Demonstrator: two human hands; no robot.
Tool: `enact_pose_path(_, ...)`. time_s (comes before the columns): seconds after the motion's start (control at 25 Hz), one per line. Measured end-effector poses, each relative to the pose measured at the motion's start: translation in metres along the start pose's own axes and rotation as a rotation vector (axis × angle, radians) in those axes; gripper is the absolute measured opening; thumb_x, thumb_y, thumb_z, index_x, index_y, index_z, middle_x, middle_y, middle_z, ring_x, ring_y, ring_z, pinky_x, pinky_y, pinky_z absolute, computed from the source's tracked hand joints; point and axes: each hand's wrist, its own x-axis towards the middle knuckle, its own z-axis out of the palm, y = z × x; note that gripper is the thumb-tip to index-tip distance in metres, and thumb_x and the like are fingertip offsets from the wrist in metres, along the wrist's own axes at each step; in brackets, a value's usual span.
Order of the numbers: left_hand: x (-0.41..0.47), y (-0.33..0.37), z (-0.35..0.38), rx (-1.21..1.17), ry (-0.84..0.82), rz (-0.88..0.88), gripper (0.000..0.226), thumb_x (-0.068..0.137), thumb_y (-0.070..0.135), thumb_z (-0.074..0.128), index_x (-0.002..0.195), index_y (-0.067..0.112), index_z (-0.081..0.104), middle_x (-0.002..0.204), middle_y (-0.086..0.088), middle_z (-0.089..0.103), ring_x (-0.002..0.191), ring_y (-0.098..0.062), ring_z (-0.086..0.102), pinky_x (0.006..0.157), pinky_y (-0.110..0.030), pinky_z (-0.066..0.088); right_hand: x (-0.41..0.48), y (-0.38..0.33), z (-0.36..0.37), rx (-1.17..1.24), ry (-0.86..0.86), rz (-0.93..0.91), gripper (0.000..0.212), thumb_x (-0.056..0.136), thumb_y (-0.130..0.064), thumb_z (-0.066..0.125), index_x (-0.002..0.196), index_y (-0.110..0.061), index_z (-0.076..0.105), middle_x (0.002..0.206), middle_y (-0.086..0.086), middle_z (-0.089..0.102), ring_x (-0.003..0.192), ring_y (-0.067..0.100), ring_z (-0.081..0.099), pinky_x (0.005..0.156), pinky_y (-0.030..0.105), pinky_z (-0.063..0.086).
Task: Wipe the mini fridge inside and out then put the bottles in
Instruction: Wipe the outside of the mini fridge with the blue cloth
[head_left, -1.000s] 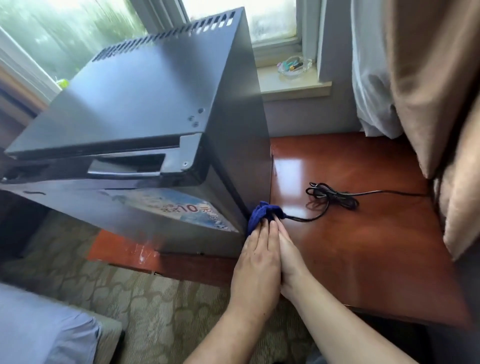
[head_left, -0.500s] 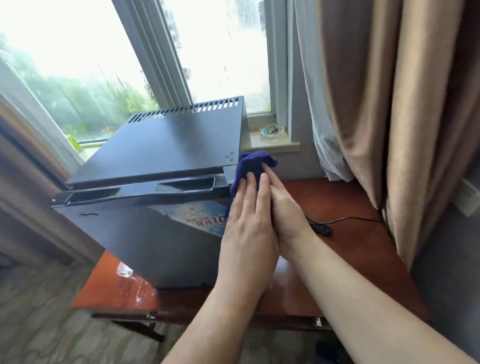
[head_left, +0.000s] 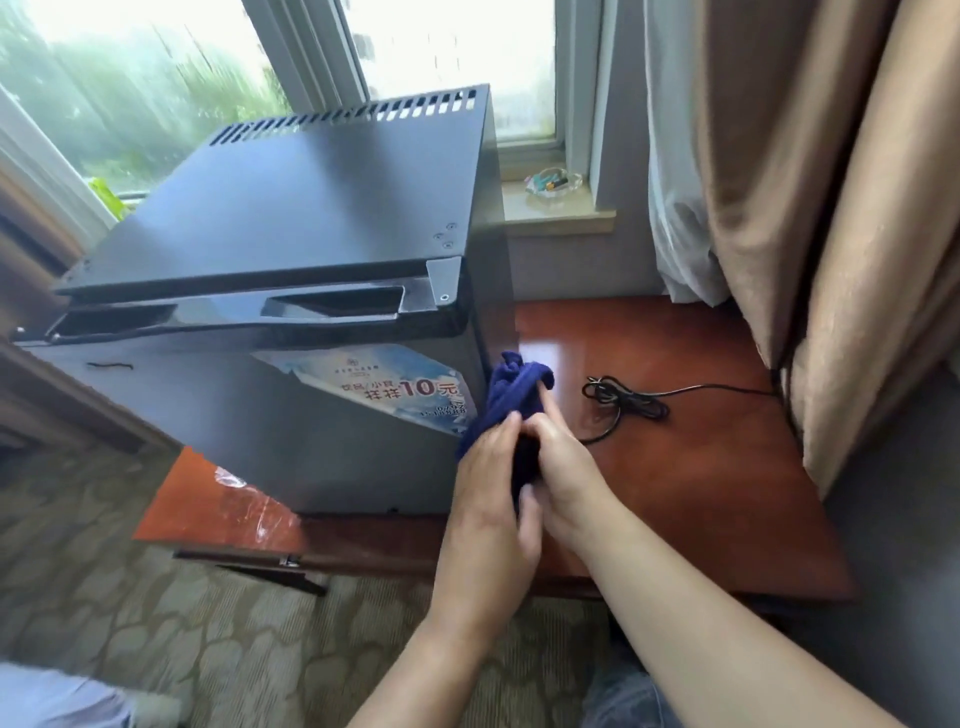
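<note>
A black mini fridge (head_left: 291, 249) stands on a red-brown wooden table (head_left: 675, 467), door shut, with a blue price sticker (head_left: 395, 387) on its front. A dark blue cloth (head_left: 511, 392) is bunched between both hands just in front of the fridge's right front corner. My left hand (head_left: 493, 499) grips the cloth's lower part with curled fingers. My right hand (head_left: 563, 462) holds it from the right, one finger stretched up along the bunched top. No bottles are in view.
A black power cord (head_left: 628, 400) lies coiled on the table to the right of the cloth. Beige curtains (head_left: 831, 208) hang at the right. A small glass dish (head_left: 550, 182) sits on the window sill behind the fridge. Patterned carpet (head_left: 156, 597) covers the floor.
The hands and cloth have come down from the fridge's top right corner to about halfway down its right front edge. Flat pressing fingers have curled and now bunch the cloth.
</note>
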Motion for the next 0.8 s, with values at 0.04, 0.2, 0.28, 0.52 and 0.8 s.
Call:
enact_pose_path(0.04, -0.008, -0.004, 0.005, -0.088, 0.066, -0.096, 0.063, 0.093, 0.018, 0.064, 0.151, 0.03, 0.042, 0.149, 0.02, 0.043, 0.142, -0.006, 0.041, 0.117, -0.018, 0.032, 0.007, 0.005, -0.007, -0.008, 0.004, 0.026, 0.06, 0.094, -0.006, 0.039, 0.132, -0.047, 0.06, 0.126, 0.007, 0.072, 0.118, 0.027, 0.067, 0.101, 0.041, 0.054)
enact_pose_path(0.2, -0.008, -0.008, 0.033, -0.554, 0.233, -0.89, 0.061, 0.09, 0.062, 0.065, 0.14, 0.03, 0.051, 0.142, 0.012, 0.051, 0.122, -0.003, 0.057, 0.11, -0.027, 0.043, 0.031, 0.017, -0.03, -0.059, 0.028, 0.074, 0.052, 0.1, -0.005, 0.046, 0.142, -0.033, 0.055, 0.126, 0.002, 0.072, 0.119, 0.024, 0.067, 0.107, 0.045, 0.05)
enact_pose_path(0.28, 0.01, -0.011, 0.044, -1.084, 0.149, -1.25, 0.069, 0.087, 0.07, 0.055, 0.14, 0.027, 0.058, 0.142, 0.0, 0.062, 0.127, -0.017, 0.059, 0.119, -0.041, 0.037, 0.038, 0.016, -0.042, -0.076, 0.042, 0.1, 0.048, 0.099, -0.005, 0.058, 0.142, -0.026, 0.055, 0.124, 0.001, 0.073, 0.117, 0.02, 0.069, 0.103, 0.04, 0.053)
enact_pose_path(0.52, 0.036, 0.003, 0.085, -1.435, 0.133, -1.293, 0.062, 0.089, 0.06, 0.052, 0.138, 0.023, 0.064, 0.137, -0.002, 0.068, 0.132, -0.023, 0.06, 0.114, -0.043, 0.043, 0.056, -0.008, -0.077, -0.362, -0.059, 0.198, 0.042, 0.096, -0.015, 0.067, 0.137, -0.021, 0.058, 0.126, 0.006, 0.072, 0.12, 0.021, 0.066, 0.109, 0.042, 0.048)
enact_pose_path(0.8, 0.054, -0.003, 0.132, -1.188, 0.421, -1.426, 0.038, 0.107, 0.043, 0.047, 0.138, 0.025, 0.06, 0.12, -0.002, 0.075, 0.104, -0.022, 0.074, 0.07, -0.035, 0.058, 0.087, -0.013, -0.098, -0.498, -0.186, 0.415, 0.04, 0.103, -0.044, 0.054, 0.137, -0.023, 0.062, 0.128, -0.005, 0.071, 0.116, 0.009, 0.067, 0.106, 0.029, 0.049)
